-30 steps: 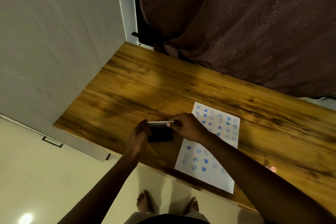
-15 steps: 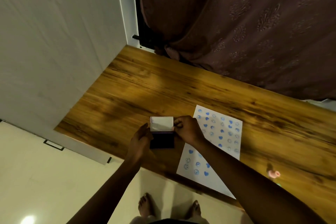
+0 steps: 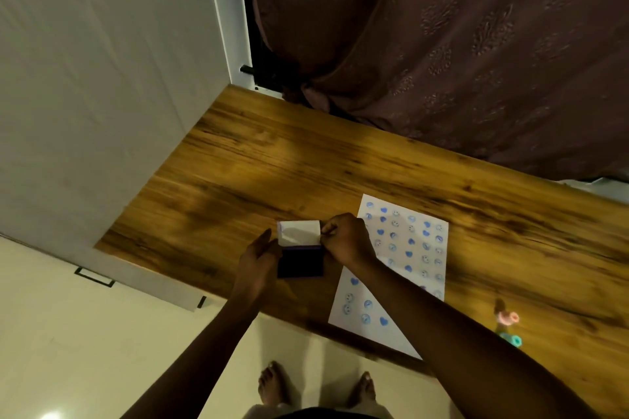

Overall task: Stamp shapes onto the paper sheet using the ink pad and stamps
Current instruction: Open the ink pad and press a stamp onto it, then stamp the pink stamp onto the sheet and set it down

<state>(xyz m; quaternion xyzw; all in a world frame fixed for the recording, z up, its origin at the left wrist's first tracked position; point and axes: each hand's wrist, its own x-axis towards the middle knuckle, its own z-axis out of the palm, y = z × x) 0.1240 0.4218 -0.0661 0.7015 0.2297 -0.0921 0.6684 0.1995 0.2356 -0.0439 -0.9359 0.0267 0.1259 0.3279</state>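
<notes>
Ink pad [image 3: 300,262] sits on the wooden surface [image 3: 238,173] just left of the paper sheet [image 3: 405,248], its white lid [image 3: 299,232] tipped up, exposing the dark pad in the case. Right hand [image 3: 347,241] pinches the lid's edge; left hand [image 3: 258,258], fingers loosely apart, steadies the case, probably so it won't slide. Two stamps [image 3: 509,328] lie well apart, to the right.

The scene is dim and warm-toned. A bright glare spot sits on the floor [image 3: 51,416] at the lower left corner. Soft shadows of the arms darken the wooden table [image 3: 258,173] at centre. Wide-angle distortion bends lines toward the edges. Detail is soft and slightly smeared throughout, most at the right.
</notes>
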